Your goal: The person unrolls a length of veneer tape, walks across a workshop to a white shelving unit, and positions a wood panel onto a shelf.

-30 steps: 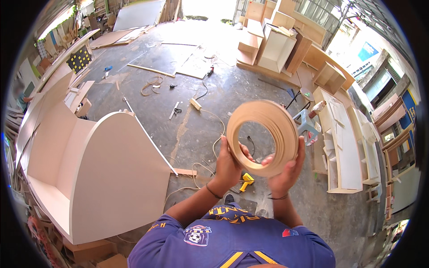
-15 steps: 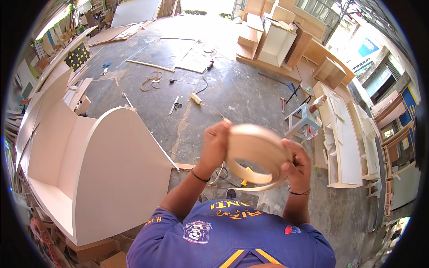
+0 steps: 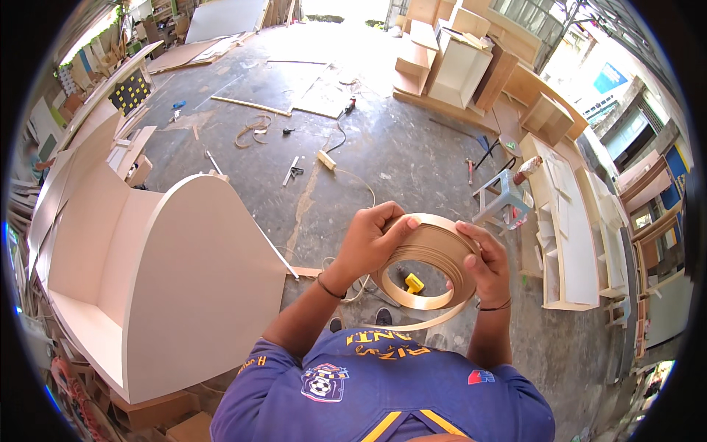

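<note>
One coil of tan strip is hanging above the floor; left hand and right hand are flanking it, forearms reaching forward, each grip pinching its rim.

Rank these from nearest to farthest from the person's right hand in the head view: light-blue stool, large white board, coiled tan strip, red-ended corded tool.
From the right hand:
1. Coiled tan strip: in its grasp.
2. Light-blue stool: on the floor ahead, slightly right.
3. Red-ended corded tool: farther ahead, left.
4. Large white board: far back, left.
</note>
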Motion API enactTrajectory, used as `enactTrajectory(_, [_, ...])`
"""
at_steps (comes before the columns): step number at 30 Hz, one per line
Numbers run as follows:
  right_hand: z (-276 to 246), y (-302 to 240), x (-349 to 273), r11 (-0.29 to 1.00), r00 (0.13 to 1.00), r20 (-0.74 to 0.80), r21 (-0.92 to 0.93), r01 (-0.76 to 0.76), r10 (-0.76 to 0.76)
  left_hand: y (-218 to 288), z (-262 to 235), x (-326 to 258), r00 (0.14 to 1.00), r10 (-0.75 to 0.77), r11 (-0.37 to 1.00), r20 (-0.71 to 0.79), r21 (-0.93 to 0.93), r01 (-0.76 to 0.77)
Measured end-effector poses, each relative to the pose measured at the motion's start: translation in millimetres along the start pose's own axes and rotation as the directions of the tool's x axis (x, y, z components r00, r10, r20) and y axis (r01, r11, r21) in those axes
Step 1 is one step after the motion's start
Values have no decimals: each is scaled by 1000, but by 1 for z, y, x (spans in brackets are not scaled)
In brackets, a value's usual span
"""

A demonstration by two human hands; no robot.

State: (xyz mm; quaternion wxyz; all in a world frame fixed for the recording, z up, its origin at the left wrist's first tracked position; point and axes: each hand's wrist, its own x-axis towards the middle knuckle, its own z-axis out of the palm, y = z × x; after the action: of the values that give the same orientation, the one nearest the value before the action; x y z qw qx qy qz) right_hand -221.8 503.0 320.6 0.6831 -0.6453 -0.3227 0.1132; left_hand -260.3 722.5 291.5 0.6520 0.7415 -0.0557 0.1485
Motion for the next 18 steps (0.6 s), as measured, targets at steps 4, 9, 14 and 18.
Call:
enactTrajectory(4, [8,2,-1,995,993,-55,3,104,-104,-14,-2,-1,978,-4,929,-208,-364,-73])
enactTrajectory(9, [57,27,0,899,880,-348,175,401,-324,-9,15,5,942,-310,194,-128,-979,-70])
enactTrajectory(14, [47,31,6,930,853,-419,50,364,-311,-14,48,-8,902,-427,141,64,-980,137])
enactTrajectory(18, [19,-6,5,970,986,-146,214,114,-84,-6,13,7,940,-165,799,-298,-599,-50])
